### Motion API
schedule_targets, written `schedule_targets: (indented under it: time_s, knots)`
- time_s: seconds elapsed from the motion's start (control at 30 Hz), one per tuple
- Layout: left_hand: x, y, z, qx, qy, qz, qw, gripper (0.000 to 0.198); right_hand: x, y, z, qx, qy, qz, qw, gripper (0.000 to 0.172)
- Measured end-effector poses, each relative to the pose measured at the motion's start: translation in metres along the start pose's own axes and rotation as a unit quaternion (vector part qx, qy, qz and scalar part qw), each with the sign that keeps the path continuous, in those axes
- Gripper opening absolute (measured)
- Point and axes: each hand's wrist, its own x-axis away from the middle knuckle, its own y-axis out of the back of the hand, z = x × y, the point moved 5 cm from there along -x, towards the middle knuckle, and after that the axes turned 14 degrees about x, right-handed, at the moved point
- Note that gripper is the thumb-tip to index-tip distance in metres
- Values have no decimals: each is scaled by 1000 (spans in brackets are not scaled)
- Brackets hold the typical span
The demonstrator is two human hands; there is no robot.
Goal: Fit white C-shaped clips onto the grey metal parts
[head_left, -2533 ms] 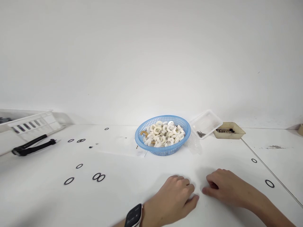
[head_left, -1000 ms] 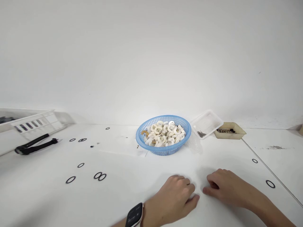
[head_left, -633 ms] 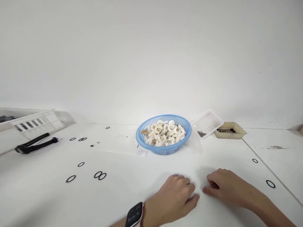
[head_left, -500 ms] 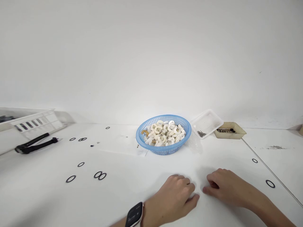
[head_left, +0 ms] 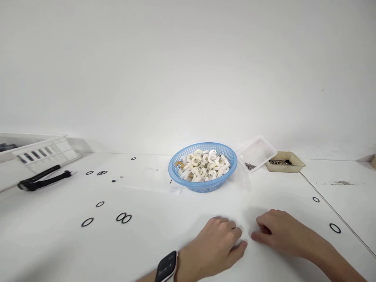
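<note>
My left hand (head_left: pixel 216 244), with a smartwatch (head_left: pixel 167 268) on its wrist, rests knuckles up on the white tabletop. Its fingers are curled under and the thumb points right; nothing shows in it. Just to the right lies my right hand (head_left: pixel 277 233), loosely curled in a fist, with a dark hollow between thumb and fingers and no object visible. A narrow strip of table separates the two. Beyond them stands a blue plastic basket (head_left: pixel 205 187), heaped with white curved plastic pieces (head_left: pixel 202 164) and some metal bits; neither hand touches it.
Right of the basket are a white tray (head_left: pixel 258 150) with small metal pins and a beige tray (head_left: pixel 284 168) with small parts. Black rings (head_left: pixel 87 222) lie scattered on both sides. A black strap-like object (head_left: pixel 44 180) and a white slatted crate (head_left: pixel 44 150) sit at left.
</note>
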Motion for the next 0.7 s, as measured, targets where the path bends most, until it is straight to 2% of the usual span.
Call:
schedule_targets:
  time_s: [0.47, 0.7]
  knots:
    - [1, 0, 0, 17, -14, -26, 999, 27, 0, 1, 0, -5, 1, -2, 1000, 41]
    - [0, 1, 0, 12, -7, -11, 1000, 27, 0, 2, 1, -1, -1, 3, 1000, 41]
